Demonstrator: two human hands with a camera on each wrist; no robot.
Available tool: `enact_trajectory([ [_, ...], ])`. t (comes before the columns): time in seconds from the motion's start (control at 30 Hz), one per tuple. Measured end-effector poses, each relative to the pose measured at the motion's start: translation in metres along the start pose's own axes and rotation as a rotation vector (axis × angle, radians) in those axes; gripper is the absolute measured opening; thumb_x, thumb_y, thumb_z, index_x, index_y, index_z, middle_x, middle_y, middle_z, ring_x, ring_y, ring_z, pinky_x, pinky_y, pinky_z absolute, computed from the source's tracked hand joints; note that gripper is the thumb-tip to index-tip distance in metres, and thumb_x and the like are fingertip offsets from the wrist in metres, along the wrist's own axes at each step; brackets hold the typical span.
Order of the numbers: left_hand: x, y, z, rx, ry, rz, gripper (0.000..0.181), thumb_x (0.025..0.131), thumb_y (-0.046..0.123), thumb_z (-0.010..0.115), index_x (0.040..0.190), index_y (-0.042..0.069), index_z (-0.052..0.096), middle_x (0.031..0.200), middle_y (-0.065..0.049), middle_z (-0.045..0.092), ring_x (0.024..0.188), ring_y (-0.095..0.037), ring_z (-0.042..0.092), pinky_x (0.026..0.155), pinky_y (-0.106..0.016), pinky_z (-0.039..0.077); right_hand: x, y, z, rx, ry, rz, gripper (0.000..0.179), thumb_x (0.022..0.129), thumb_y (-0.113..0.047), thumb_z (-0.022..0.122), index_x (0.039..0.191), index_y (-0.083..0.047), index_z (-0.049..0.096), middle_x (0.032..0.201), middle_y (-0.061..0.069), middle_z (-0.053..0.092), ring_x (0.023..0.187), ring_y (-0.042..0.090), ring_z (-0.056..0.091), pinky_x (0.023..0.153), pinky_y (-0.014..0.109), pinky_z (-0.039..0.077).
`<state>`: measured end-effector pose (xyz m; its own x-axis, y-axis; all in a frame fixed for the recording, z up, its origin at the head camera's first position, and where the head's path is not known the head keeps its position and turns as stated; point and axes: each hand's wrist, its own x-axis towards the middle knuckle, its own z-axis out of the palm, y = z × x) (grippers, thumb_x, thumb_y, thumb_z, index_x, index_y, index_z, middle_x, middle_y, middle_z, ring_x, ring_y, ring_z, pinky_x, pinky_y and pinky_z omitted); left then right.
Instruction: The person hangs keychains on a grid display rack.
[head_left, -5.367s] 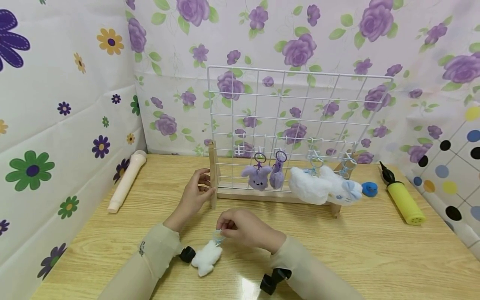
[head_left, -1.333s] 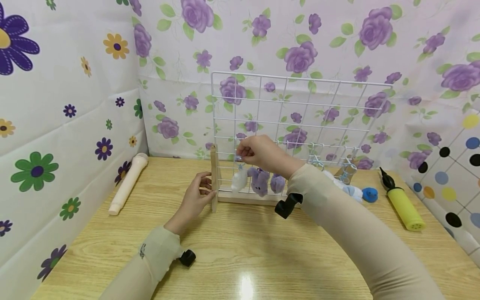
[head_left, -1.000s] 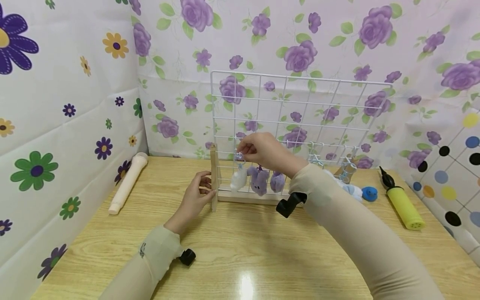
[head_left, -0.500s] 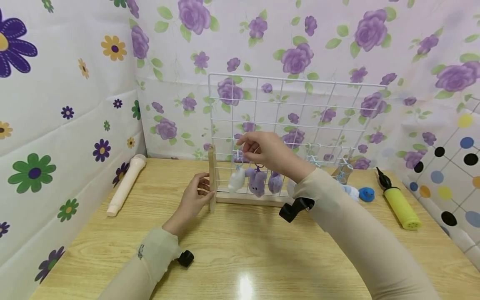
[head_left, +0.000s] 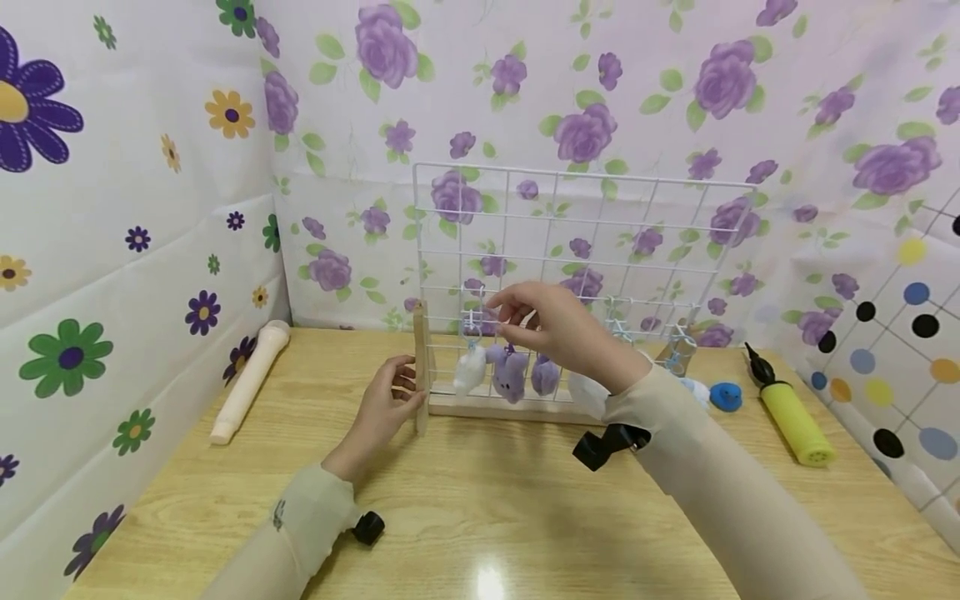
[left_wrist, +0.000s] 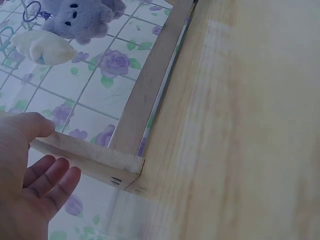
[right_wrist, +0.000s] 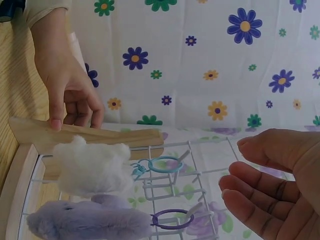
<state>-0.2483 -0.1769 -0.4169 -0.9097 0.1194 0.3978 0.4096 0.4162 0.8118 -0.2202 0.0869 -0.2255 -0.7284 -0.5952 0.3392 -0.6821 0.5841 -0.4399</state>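
My left hand (head_left: 381, 408) holds the left wooden upright (head_left: 421, 371) of a white wire grid rack, thumb on the near side and fingers behind. A small white plush keychain (head_left: 470, 372) hangs by its light blue ring from the leftmost hook. Just right of that hook is my right hand (head_left: 558, 333), its fingers loosely bent and, in the right wrist view, holding nothing. Beside the white plush hang a purple plush keychain with a face (head_left: 510, 377) and a second purple plush (head_left: 545, 377). A larger white plush (head_left: 588, 394) is partly hidden behind my right forearm.
Along the left wall lies a pale tube-shaped stick (head_left: 251, 383). To the right of the rack are a small blue toy (head_left: 725, 397) and a yellow hand pump (head_left: 797, 423) with a black nozzle. Floral cloth hangs behind the table (head_left: 480, 517).
The white plush keychain went from above the table in my right hand to the leftmost hook. My right hand then let go and drew away rightward. My left hand stays on the upright.
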Motion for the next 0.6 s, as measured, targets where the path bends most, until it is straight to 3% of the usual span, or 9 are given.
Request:
enact_trajectory([
  [0.1, -0.002, 0.002, 0.001, 0.019, 0.027, 0.046, 0.053, 0.086, -0.001, 0.067, 0.133, -0.003, 0.043, 0.113, -0.02, 0.055, 0.096, -0.029, 0.057, 0.079, -0.036, 0.055, -0.008, 0.003, 0.0, -0.017, 0.011, -0.005, 0.029, 0.093, -0.015, 0.063, 0.122, -0.011, 0.063, 0.097, 0.0, 0.064, 0.088, 0.011, 0.061, 0.077, 0.028, 0.054],
  [0.23, -0.005, 0.008, 0.003, 0.084, 0.111, 0.146, 0.052, 0.085, -0.003, 0.068, 0.13, -0.005, 0.044, 0.111, -0.022, 0.054, 0.094, -0.03, 0.058, 0.077, -0.04, 0.056, -0.018, 0.005, 0.001, -0.018, 0.025, -0.032, 0.029, 0.092, -0.014, 0.065, 0.12, -0.009, 0.063, 0.098, 0.004, 0.065, 0.089, 0.013, 0.062, 0.077, 0.029, 0.054],
  [0.43, -0.007, 0.015, 0.003, 0.259, 0.293, 0.365, 0.047, 0.082, -0.002, 0.071, 0.124, -0.004, 0.049, 0.105, -0.019, 0.055, 0.087, -0.025, 0.057, 0.071, -0.034, 0.056, -0.035, 0.008, 0.003, -0.012, 0.062, -0.099, 0.028, 0.09, -0.012, 0.067, 0.117, -0.004, 0.064, 0.103, 0.009, 0.067, 0.09, 0.015, 0.063, 0.077, 0.034, 0.056],
  [0.6, -0.006, 0.028, 0.001, 0.382, 0.358, 0.542, 0.048, 0.078, -0.002, 0.074, 0.121, -0.004, 0.051, 0.106, -0.021, 0.054, 0.086, -0.026, 0.056, 0.069, -0.034, 0.054, -0.052, 0.013, 0.005, -0.033, 0.072, -0.127, 0.03, 0.091, -0.015, 0.067, 0.118, -0.005, 0.063, 0.108, 0.009, 0.066, 0.094, 0.016, 0.063, 0.082, 0.035, 0.055],
])
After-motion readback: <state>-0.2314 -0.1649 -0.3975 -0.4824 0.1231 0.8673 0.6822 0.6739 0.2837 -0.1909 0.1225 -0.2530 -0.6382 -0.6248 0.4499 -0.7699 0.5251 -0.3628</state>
